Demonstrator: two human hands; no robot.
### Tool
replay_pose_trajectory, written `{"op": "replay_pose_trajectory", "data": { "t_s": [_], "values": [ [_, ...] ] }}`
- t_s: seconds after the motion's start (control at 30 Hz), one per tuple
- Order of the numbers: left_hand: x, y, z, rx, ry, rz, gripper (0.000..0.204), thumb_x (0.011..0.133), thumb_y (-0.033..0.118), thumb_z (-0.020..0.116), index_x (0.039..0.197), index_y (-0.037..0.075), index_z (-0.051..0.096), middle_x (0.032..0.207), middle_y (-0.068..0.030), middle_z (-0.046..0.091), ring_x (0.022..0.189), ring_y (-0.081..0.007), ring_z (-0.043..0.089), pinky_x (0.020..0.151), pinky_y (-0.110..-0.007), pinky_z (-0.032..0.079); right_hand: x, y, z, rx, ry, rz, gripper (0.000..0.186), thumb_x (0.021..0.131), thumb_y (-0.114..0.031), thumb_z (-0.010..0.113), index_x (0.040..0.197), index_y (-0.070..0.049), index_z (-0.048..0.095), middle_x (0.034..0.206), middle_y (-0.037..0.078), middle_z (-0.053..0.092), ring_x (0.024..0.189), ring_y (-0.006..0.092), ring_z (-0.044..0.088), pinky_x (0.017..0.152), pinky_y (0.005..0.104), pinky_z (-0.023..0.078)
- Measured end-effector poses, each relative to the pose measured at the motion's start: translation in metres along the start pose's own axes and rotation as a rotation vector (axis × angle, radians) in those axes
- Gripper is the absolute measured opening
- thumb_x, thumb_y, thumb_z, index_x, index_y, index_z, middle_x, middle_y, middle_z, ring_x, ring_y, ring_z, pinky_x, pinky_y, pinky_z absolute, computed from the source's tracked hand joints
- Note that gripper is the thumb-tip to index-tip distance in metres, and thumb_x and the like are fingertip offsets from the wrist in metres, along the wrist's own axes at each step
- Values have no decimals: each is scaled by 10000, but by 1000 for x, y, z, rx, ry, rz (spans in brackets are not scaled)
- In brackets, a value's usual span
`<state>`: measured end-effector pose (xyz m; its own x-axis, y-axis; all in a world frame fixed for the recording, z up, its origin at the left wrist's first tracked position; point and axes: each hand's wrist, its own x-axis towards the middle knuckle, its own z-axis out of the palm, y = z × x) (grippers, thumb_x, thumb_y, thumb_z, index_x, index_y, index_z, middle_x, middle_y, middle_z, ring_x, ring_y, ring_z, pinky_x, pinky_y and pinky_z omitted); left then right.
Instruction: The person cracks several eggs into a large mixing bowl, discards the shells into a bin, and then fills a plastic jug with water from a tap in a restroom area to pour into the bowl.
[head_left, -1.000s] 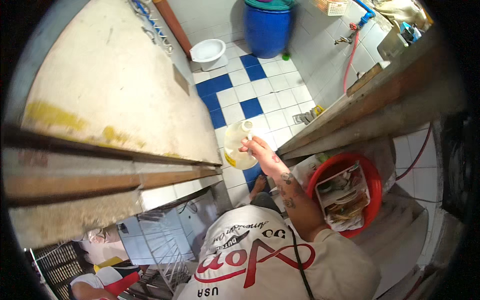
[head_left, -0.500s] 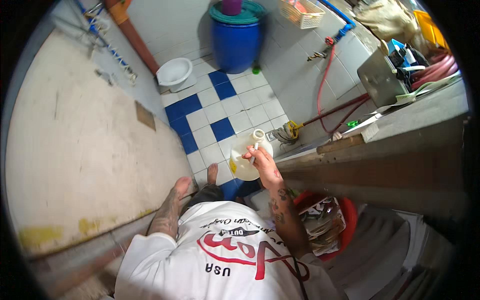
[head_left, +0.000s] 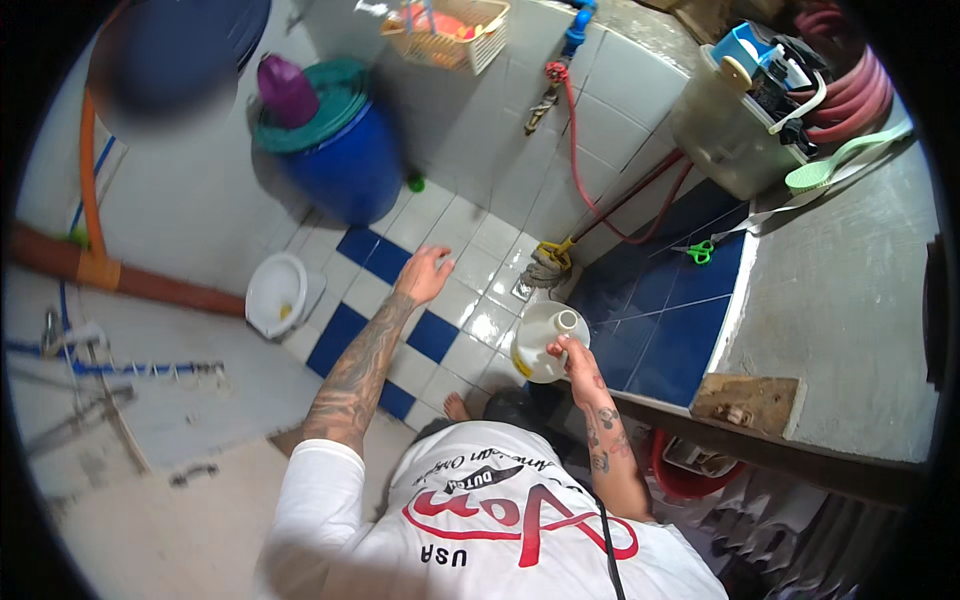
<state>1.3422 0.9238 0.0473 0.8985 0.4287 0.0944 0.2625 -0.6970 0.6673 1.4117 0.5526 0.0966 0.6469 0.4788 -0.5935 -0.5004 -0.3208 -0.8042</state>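
Observation:
My right hand (head_left: 572, 360) grips the handle of a pale translucent jug (head_left: 532, 345), held above the tiled floor with its narrow open mouth upward and a yellow label on its side. My left hand (head_left: 425, 275) is stretched forward over the white and blue tiles (head_left: 432, 335), fingers apart and slightly bent, holding nothing. A bare foot (head_left: 455, 405) shows below. Beyond my left hand stands a blue drum (head_left: 350, 165) with a green lid (head_left: 335, 90) and a purple container (head_left: 287, 95) on top. A white toilet bowl (head_left: 275, 285) is to its left.
A mop (head_left: 550, 265) leans by the right wall, below a tap (head_left: 540, 110) with red hose and a basket (head_left: 455, 40). The right ledge holds a bin (head_left: 710, 130), coiled hose (head_left: 855, 90), green brush (head_left: 815, 175) and scissors (head_left: 700, 252). A red tub (head_left: 680, 485) sits lower right.
The view has moved farther into the room and turned rightward. My left hand came into sight and reached forward. My right hand still carries the jug, now nearer the mop.

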Motion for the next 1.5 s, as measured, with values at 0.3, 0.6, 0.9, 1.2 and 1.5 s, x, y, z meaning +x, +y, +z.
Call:
{"op": "replay_pose_trajectory", "data": {
  "t_s": [0.3,0.6,0.9,1.2,1.5],
  "values": [
    [247,90,-27,165,55,244,395,943,387,636,1176,69,658,1128,-181,648,1094,-364,619,933,-458,505,139,-41,40,-2,256,0,764,925,-713,494,897,23,695,830,94,666,836,189,593,852,330,442],
    [393,106,3,357,-100,271,464,931,483,611,1141,74,679,1102,-187,675,1038,-365,656,873,-474,527,306,-116,74,37,445,-44,764,845,-740,557,692,0,673,698,98,659,753,203,624,829,336,462],
    [478,92,54,494,-384,348,379,948,383,582,1062,33,668,862,-186,716,897,-359,709,812,-449,563,364,-196,117,283,531,-87,647,863,-566,583,970,58,714,830,90,686,799,180,606,797,298,450],
    [446,79,28,87,-114,458,328,926,340,637,1054,39,643,1095,-231,627,846,-410,670,812,-502,538,390,-193,121,301,662,-61,596,852,-574,568,855,6,710,799,88,685,759,190,595,736,317,446],
    [492,74,60,297,-299,358,335,901,334,650,1015,19,652,931,-191,695,825,-389,688,806,-503,546,389,-201,125,283,579,-102,580,826,-593,592,765,-26,695,779,73,677,773,196,601,770,316,448]
  ]
}}
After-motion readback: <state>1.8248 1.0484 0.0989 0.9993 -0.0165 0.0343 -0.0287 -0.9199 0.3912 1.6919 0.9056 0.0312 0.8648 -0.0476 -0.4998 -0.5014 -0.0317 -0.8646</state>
